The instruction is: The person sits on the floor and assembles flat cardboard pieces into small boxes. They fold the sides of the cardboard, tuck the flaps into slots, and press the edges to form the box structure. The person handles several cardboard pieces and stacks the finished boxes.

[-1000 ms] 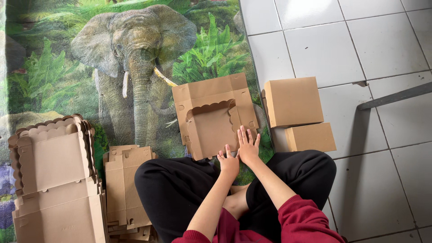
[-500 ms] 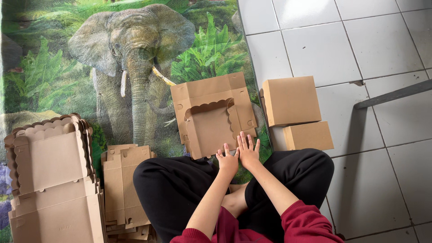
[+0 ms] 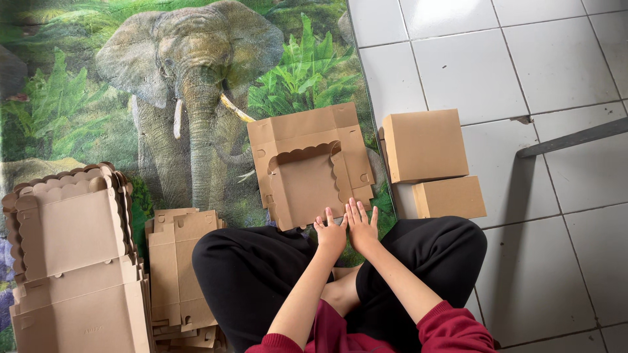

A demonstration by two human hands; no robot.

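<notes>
A brown cardboard box blank (image 3: 309,163) with scalloped edges lies partly folded on the elephant-print mat (image 3: 163,85), just in front of my crossed legs. My left hand (image 3: 330,233) and my right hand (image 3: 361,225) rest side by side, fingers spread and flat, at the near edge of that blank. Neither hand grips anything. Both forearms reach forward from red sleeves over black trousers.
Two closed brown boxes, a larger box (image 3: 424,145) and a smaller box (image 3: 449,197), stand on the white tiled floor to the right. A stack of large scalloped blanks (image 3: 69,255) lies at the left, a smaller pile of flat blanks (image 3: 176,261) beside my knee. A grey bar (image 3: 575,137) crosses the tiles.
Both hands have slid slightly toward me along the near edge of the blank, staying flat and together. The blank looks unmoved.
</notes>
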